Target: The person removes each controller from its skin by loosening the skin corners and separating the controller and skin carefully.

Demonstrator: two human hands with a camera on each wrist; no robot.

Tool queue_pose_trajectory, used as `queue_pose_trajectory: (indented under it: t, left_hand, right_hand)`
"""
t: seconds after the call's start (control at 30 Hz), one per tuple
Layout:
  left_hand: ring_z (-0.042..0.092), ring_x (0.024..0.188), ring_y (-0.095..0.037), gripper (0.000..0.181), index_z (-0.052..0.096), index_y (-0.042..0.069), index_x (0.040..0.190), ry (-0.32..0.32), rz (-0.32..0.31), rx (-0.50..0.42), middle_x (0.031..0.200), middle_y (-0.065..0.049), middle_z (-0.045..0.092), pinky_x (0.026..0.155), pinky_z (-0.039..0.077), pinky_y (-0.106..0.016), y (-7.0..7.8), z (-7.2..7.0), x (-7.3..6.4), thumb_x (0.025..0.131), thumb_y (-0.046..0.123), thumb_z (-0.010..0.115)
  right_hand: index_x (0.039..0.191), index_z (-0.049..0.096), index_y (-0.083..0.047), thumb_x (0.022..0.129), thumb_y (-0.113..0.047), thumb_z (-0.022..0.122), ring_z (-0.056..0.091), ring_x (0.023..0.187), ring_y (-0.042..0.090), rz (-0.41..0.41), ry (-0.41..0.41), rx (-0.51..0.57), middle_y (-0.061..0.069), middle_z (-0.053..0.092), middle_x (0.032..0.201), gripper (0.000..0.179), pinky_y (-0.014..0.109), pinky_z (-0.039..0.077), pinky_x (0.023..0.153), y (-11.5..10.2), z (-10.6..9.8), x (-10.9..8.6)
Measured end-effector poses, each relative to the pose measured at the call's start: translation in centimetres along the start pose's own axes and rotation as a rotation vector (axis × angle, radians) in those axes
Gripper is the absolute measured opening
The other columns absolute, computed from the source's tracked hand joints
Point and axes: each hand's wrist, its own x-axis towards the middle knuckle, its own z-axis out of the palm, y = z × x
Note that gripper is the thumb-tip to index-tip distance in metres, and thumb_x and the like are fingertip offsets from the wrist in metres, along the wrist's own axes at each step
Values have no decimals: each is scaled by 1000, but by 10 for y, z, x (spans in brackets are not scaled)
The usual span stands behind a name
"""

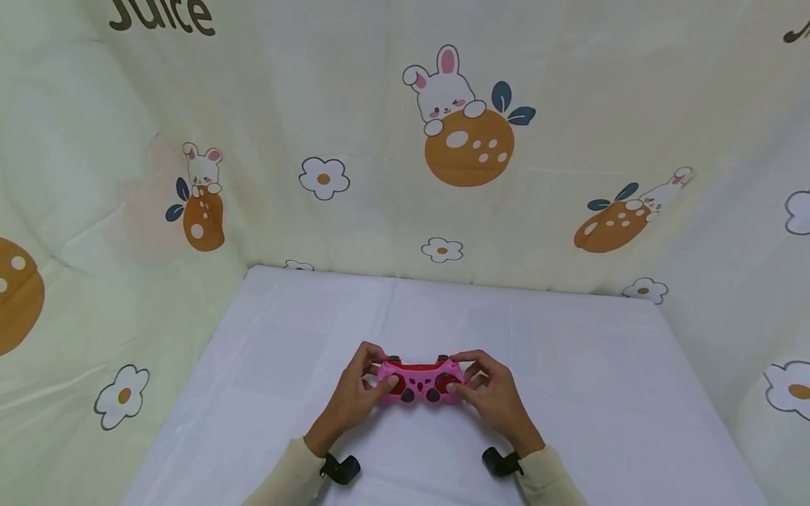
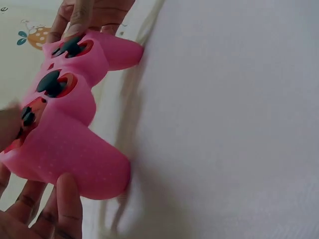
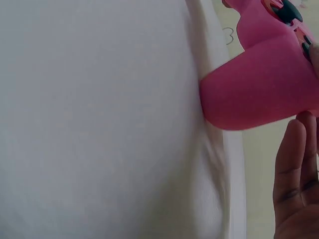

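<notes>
A game controller (image 1: 420, 379) in a pink cover, with red panels and dark thumbsticks, is held between both hands near the middle of the table. My left hand (image 1: 356, 390) grips its left end, thumb over the red button area and fingers behind and below. At the other end my right hand (image 1: 496, 393) grips it the same way, thumb on the right-hand buttons. In the left wrist view the controller (image 2: 75, 114) shows its two thumbsticks and both handles. Only one handle and part of the face of the controller (image 3: 264, 79) appear in the right wrist view.
A white cloth covers the table (image 1: 304, 316). Behind it and at the sides hangs a cream curtain (image 1: 373, 91) printed with rabbits, oranges and flowers. Each wrist wears a small black camera, one on the left (image 1: 342, 469) and one on the right (image 1: 501, 462).
</notes>
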Motion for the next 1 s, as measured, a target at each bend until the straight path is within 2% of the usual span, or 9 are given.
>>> queue_pose_trajectory:
  t: [0.1,0.2,0.43,0.73,0.9,1.0]
  left_hand:
    - [69,99,-18,50,49,15,126,-33,0,-29,124,-5,63,70,53,-24,0,-2,1,91,20,85]
    - [68,94,-16,51,49,15,124,-54,10,-15,120,-4,62,69,53,-24,-1,-4,3,90,19,86]
    - [67,92,-18,44,51,17,117,-77,-3,-4,114,-3,64,67,52,-24,-3,-7,6,91,23,86]
    - [69,95,-22,40,53,16,108,-91,20,-21,116,-4,65,57,48,-23,-2,-8,6,90,24,87]
    - [70,96,-22,37,52,16,105,-87,26,-21,116,-4,66,59,49,-24,-2,-7,5,91,23,86]
    - [69,96,-20,35,52,16,101,-65,28,1,112,-3,66,65,51,-25,-4,-6,3,92,24,85]
  right_hand:
    - [126,67,-24,84,-21,91,64,68,17,10,-39,-2,9,63,90,48,28,58,63,-2,-3,5]
    - [120,67,-25,81,-23,94,62,72,18,12,-72,-10,8,62,88,48,26,56,66,-5,-8,11]
    - [111,65,-23,77,-22,97,62,87,23,11,-158,-3,5,64,95,46,26,55,74,-2,-15,26]
    - [107,65,-19,78,-16,95,62,87,21,-84,-241,10,3,63,101,42,28,56,77,4,-23,32]
    - [101,63,-17,79,-12,93,59,90,23,-135,-279,39,4,61,99,38,29,55,79,8,-24,36]
    - [98,62,-16,81,-11,92,59,90,22,-158,-284,46,6,60,96,35,31,56,80,10,-23,38]
